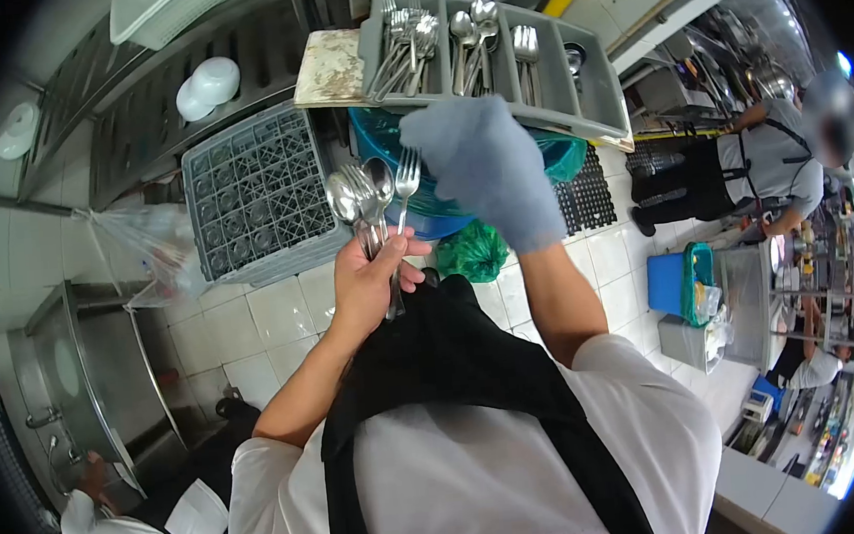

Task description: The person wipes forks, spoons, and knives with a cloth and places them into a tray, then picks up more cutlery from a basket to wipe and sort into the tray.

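Observation:
My left hand (378, 276) is closed around a bunch of spoons (353, 192) and forks, their heads pointing up and away. One fork (407, 176) stands a little apart on the right of the bunch. A blue-grey cloth (484, 162) covers my right hand, and its fingers are hidden beneath it. Beyond both hands lies a grey cutlery tray (591, 119) with compartments. Forks (414, 42) fill its left compartment, spoons (474, 37) lie in the one beside it, and more forks (527, 58) are further right.
A grey dish rack (256, 195) stands at the left, with white bowls (207, 88) on the shelf behind. A blue bin with a green bag (471, 253) is below the tray. One person (740, 167) stands at the right, another (137, 531) at the lower left by a sink.

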### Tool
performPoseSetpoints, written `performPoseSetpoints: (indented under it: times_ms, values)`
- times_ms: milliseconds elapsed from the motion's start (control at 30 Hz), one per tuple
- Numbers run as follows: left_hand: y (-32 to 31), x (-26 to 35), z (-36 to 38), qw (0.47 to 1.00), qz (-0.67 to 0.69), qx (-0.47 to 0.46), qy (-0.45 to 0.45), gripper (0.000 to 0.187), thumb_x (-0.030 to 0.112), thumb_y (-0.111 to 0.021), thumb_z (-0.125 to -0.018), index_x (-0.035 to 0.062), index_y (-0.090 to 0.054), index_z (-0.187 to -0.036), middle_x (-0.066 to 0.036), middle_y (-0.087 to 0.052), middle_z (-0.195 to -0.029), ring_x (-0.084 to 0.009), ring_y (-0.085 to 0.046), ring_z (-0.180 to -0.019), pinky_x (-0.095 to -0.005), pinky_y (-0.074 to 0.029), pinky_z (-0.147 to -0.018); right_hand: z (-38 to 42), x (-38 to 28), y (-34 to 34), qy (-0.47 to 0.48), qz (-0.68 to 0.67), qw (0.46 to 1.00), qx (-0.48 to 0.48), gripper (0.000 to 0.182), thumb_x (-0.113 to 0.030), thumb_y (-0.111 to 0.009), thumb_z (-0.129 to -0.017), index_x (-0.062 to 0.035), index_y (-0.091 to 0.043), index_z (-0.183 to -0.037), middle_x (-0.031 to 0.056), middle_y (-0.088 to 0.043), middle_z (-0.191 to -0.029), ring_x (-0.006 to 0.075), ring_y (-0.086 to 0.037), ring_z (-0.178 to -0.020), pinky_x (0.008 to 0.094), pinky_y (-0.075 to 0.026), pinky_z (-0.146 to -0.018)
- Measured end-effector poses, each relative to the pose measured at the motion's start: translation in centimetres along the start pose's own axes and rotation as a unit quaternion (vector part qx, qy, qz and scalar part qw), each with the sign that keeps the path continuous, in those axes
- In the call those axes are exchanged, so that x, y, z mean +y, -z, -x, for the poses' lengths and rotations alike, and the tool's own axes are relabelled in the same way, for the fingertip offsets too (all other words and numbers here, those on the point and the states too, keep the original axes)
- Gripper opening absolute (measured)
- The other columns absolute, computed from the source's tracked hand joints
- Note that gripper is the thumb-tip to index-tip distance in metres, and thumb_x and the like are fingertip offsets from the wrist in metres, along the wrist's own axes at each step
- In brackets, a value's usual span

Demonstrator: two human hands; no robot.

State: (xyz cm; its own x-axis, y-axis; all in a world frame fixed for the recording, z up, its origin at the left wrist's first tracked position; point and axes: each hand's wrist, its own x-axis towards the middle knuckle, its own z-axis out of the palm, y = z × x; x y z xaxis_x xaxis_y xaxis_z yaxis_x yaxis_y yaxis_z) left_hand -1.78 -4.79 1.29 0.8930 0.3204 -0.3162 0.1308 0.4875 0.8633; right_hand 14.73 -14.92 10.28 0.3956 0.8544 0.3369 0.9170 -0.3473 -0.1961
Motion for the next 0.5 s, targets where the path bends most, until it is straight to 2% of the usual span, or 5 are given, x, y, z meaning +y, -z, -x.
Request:
performPoseSetpoints:
  times_ms: [233,300,333,400,500]
  values:
    - [-0.8,-0.1,-1.1,0.999,-0.025,0.023,-0.025,0.013,0.014,-0.057,-0.094,0.0004,-0.055,-0.095,-0.011,-0.065,-0.075,-0.0105,-0.056,-0.049,-0.0224,-0.044,-0.042,1.5,-3.9,-2.3,-0.070,-0.119,0.986,-0.097,0.030,-0.016,-0.071,-0.061,-0.0124,-0.064,-0.091,0.0130,-0.058,-0.089,0.0323,-0.057,-0.088,0.0353,-0.047,-0.077]
    - [-1.3,0.1,-0.9,0.998,-0.048,0.017,-0.031,0.013,0.014,-0.057,-0.094,0.0010,-0.054,-0.093,-0.009,-0.064,-0.072,-0.0094,-0.054,-0.047,-0.0219,-0.042,-0.041,0.9,-2.9,-2.4,0.007,-0.084,0.993,0.086,0.032,-0.018,-0.070,-0.059,-0.0073,-0.064,-0.088,0.0131,-0.058,-0.080,0.0314,-0.058,-0.082,0.0355,-0.049,-0.072]
    - [-1.5,0.4,-0.7,0.998,-0.057,0.011,-0.036,0.013,0.014,-0.056,-0.094,0.0013,-0.054,-0.093,-0.008,-0.063,-0.070,-0.0085,-0.052,-0.046,-0.0218,-0.040,-0.040,0.7,-2.7,-2.4,0.005,-0.082,0.993,0.085,0.032,-0.018,-0.070,-0.059,-0.0073,-0.064,-0.088,0.0131,-0.058,-0.080,0.0314,-0.058,-0.082,0.0355,-0.049,-0.072]
    - [-1.8,0.8,-0.5,0.997,-0.064,0.004,-0.040,0.012,0.014,-0.056,-0.094,0.0016,-0.054,-0.093,-0.007,-0.061,-0.068,-0.0075,-0.049,-0.044,-0.0217,-0.038,-0.038,0.2,-2.1,-2.3,-0.045,0.087,0.991,-0.087,0.033,-0.019,-0.072,-0.056,-0.0073,-0.065,-0.085,0.0098,-0.059,-0.079,0.0276,-0.060,-0.076,0.0378,-0.051,-0.062]
    - [-1.3,1.5,-0.3,0.997,-0.066,0.007,-0.024,0.015,0.015,-0.056,-0.095,0.0013,-0.055,-0.090,-0.004,-0.058,-0.063,-0.0063,-0.046,-0.043,-0.0218,-0.034,-0.038,0.1,-1.1,-2.5,-0.094,0.136,0.985,-0.044,0.031,-0.020,-0.073,-0.056,-0.0074,-0.066,-0.084,0.0088,-0.059,-0.080,0.0263,-0.061,-0.075,0.0385,-0.051,-0.056]
